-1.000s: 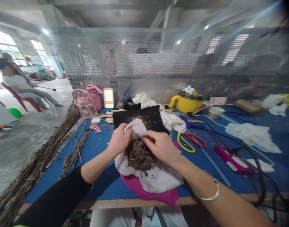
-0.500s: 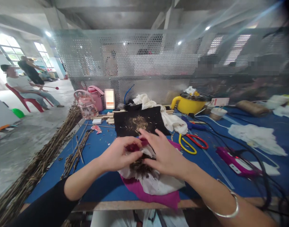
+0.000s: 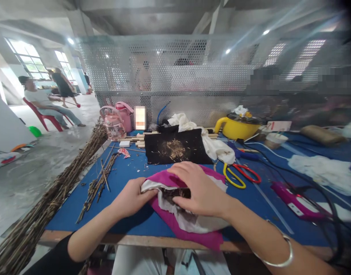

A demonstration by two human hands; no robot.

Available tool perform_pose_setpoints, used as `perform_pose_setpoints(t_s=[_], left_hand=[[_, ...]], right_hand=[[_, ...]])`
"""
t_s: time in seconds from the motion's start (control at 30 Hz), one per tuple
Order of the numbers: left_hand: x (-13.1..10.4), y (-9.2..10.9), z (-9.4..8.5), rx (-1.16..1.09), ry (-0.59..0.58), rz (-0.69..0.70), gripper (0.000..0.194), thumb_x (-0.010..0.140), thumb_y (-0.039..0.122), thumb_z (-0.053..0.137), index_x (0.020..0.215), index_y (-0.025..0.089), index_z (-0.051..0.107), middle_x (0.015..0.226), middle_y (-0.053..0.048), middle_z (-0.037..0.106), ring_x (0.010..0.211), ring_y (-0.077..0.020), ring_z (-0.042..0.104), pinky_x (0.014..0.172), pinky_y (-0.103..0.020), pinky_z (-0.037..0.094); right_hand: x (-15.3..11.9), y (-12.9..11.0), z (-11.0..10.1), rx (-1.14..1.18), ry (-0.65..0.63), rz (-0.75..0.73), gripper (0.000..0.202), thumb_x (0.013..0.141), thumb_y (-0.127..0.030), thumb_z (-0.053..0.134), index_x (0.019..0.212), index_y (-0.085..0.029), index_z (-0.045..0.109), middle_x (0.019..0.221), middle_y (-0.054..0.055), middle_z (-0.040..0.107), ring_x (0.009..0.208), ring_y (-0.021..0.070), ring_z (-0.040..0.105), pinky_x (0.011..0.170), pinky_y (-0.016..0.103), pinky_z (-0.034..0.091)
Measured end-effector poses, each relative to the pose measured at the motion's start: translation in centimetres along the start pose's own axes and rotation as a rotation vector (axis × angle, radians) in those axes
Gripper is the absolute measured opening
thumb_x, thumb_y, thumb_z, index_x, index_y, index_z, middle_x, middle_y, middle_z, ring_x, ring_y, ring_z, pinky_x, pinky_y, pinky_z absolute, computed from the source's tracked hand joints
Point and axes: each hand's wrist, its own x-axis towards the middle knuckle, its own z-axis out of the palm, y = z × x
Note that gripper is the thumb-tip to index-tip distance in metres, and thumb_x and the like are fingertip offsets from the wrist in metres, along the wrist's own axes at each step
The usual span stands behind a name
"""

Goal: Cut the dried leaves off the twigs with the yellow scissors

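A magenta cloth (image 3: pixel 204 237) with a white lining (image 3: pixel 189 225) lies near the table's front edge. Dark, crumbled dried plant matter (image 3: pixel 175 194) sits in its middle. My left hand (image 3: pixel 135 196) is closed, pinching the left edge of cloth and lining between thumb and fingers. Curled over the far fold, my right hand (image 3: pixel 198 187) grips the cloth, its thumb low against the dark matter; some fingertips are hidden. Just beyond lies a black cloth (image 3: pixel 155 149) with pale husk-like bits (image 3: pixel 175 149) scattered on it.
Scissors (image 3: pixel 235 175) with yellow and red handles lie right of the cloths, near a magenta device (image 3: pixel 296 202) with cables. A yellow pot (image 3: pixel 238 128) and pink bottle (image 3: pixel 114 124) stand at the back. Dry stalks (image 3: pixel 57 183) line the left side. A perforated screen (image 3: pixel 169 80) rises behind.
My left hand has moved left and taken hold of the cloth's edge. The magenta far side is now folded up toward me under my right hand. The view has shifted slightly left.
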Motion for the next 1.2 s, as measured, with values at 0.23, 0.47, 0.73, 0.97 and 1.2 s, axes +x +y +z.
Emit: perform_pose_setpoints(t_s=[0.23,0.47,0.73,0.97,1.2], left_hand=[[1.0,2.5,0.4,-0.559,0.095,-0.174,0.023,0.073,0.028,0.053,0.09,0.013,0.056,0.065,0.001,0.055,0.052,-0.0084,0.045,0.047,-0.018,0.037],[2.0,2.9,1.3,-0.638,0.146,-0.134,0.026,0.076,0.036,0.054,0.084,0.012,0.057,0.063,0.002,0.053,0.051,-0.0058,0.041,0.046,-0.016,0.033],[2.0,2.5,1.2,-0.821,0.179,-0.264,0.031,0.076,0.044,0.053,0.078,0.013,0.057,0.058,0.003,0.05,0.047,-0.0062,0.039,0.044,-0.017,0.034],[1.3,3.1,1.3,-0.537,0.067,-0.029,0.034,0.08,0.043,0.048,0.07,0.013,0.06,0.064,-0.001,0.055,0.062,-0.0123,0.05,0.063,-0.024,0.04],[0.0,1.5,3.7,-0.104,0.226,0.188,0.072,0.06,0.03,0.066,0.127,0.018,0.043,0.129,-0.014,0.042,0.125,-0.0325,0.03,0.104,-0.046,0.023]], right_hand=[[1.6,-0.3,0.0,0.08,0.061,0.146,0.033,0.078,-0.026,0.052,0.111,-0.019,0.054,0.11,0.008,0.058,0.102,0.0209,0.05,0.089,0.037,0.037],[1.9,-0.6,0.4,0.019,-0.048,0.116,0.066,0.068,-0.027,0.062,0.129,-0.019,0.039,0.127,0.009,0.049,0.113,0.0253,0.042,0.095,0.041,0.031],[1.6,-3.3,-0.7,-0.07,0.067,0.322,0.033,0.071,-0.052,0.058,0.078,-0.02,0.057,0.076,0.002,0.061,0.068,0.016,0.054,0.059,0.026,0.034],[1.0,-3.7,1.8,-0.133,-0.049,0.326,0.012,0.076,-0.021,0.051,0.081,-0.02,0.061,0.083,0.003,0.064,0.077,0.0167,0.058,0.062,0.025,0.035],[1.4,-2.6,0.9,-0.063,0.008,0.412,0.019,0.079,-0.026,0.05,0.065,-0.021,0.062,0.069,0.002,0.065,0.064,0.0145,0.057,0.055,0.024,0.032]])
